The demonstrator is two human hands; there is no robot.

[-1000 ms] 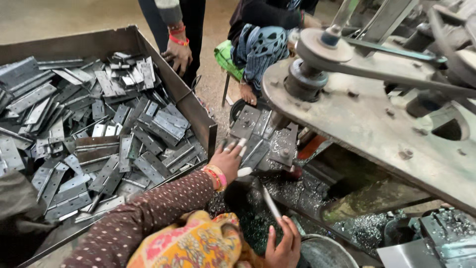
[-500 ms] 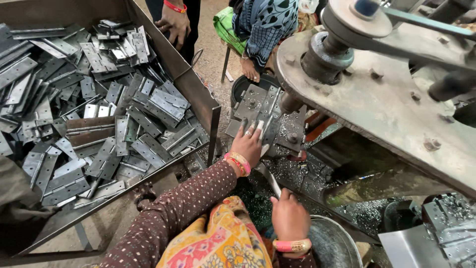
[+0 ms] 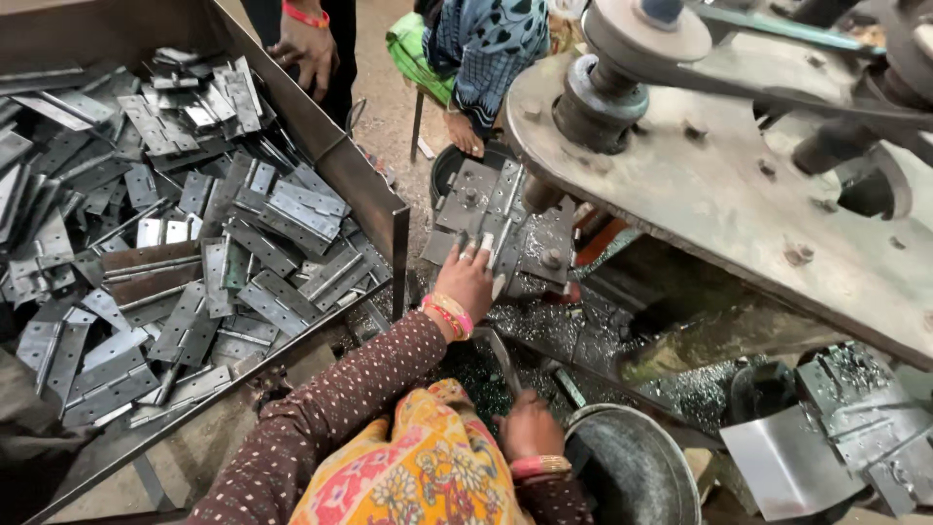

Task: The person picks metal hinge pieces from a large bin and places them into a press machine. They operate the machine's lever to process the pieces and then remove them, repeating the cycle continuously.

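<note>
Your left hand (image 3: 469,277) is stretched forward with the fingers spread and laid flat on the small stack of grey metal hinge plates (image 3: 486,209) resting on the machine bed; it presses or steadies them rather than closing around one, so it is open, palm down. The plates lie directly ahead of that hand, just beyond the fingertips, with their long axis running away from you and tilted slightly to the right, toward the underside of the big steel machine plate (image 3: 719,194) and its pulley (image 3: 603,92). Your right hand (image 3: 530,428) sits much nearer your body, low and just beside the rim of the round metal bowl (image 3: 632,467); it is curled around a thin metal rod (image 3: 503,360) that points up and forward toward the left wrist. The left hand is clearly the nearer one to the stack, already touching it, while the right is well apart from it. To your left, separated by the upright wall of the sheet-metal bin (image 3: 389,209), lies a large loose heap of the same hinge plates (image 3: 175,253). Metal swarf glitters on the bed between your hands. Further off, another person's hand (image 3: 306,49) hangs by the far bin edge.
</note>
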